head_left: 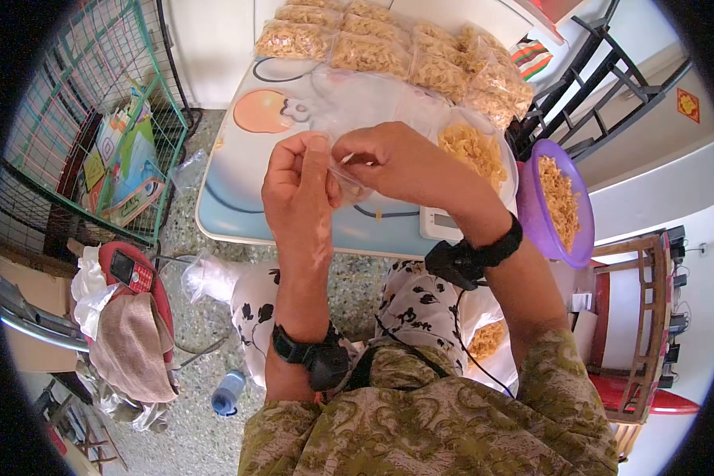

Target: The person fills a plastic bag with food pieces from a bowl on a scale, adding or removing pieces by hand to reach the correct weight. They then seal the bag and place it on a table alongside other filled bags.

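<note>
Both my hands meet over the near part of a small light-blue table [238, 198]. My left hand [297, 194] and my right hand [393, 163] pinch the same clear plastic bag [357, 103], which spreads away from my fingers over the table top. The bag looks empty. Right of my right hand, a white bowl [474, 151] of yellow snack pieces rests on a white scale [440, 224]. A purple bowl [563, 202] with more of the same snack sits at the table's right edge.
Several filled, sealed snack bags [389, 47] are stacked at the table's far side. A green wire rack [103, 135] stands on the left, with a red stool [139, 278] carrying a phone and cloths below it. A plastic bottle [228, 393] lies on the floor. Wooden chair [642, 317] at right.
</note>
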